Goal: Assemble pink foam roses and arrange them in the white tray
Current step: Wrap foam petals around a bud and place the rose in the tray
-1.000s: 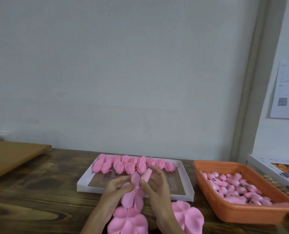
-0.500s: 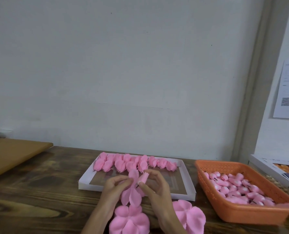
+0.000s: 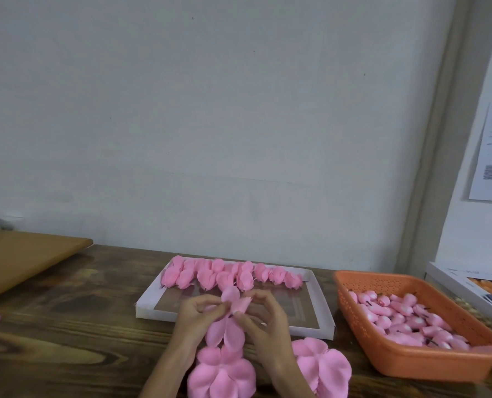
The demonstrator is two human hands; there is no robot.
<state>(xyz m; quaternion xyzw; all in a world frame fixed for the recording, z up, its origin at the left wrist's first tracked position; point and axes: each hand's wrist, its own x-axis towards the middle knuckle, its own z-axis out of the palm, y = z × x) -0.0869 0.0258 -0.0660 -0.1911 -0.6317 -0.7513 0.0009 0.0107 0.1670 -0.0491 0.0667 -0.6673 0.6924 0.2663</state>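
**Both hands pinch a half-made rose**

The left hand [image 3: 199, 311] and right hand [image 3: 265, 317] pinch a pink foam rose bud with loose petals [image 3: 237, 305] over the near rim of the shallow white cardboard tray [image 3: 153, 311]. Finished pink foam roses [image 3: 224, 272] line the tray's far edge. An orange plastic basket [image 3: 411, 366] sits just right of the tray.

Table [image 3: 66, 334]: dark, strongly grained wood. Basket [image 3: 405, 366]: orange perforated plastic. Tray [image 3: 150, 300]: white matt card. Petals [image 3: 222, 377]: smooth matt foam.

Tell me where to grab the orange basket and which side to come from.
Probably take the orange basket by the flared rim of its near wall, coming in from the person's side. The lip juts outward there, giving fingers something to hook under. Pink buds cover the floor inside, so reaching in offers no clean hold.
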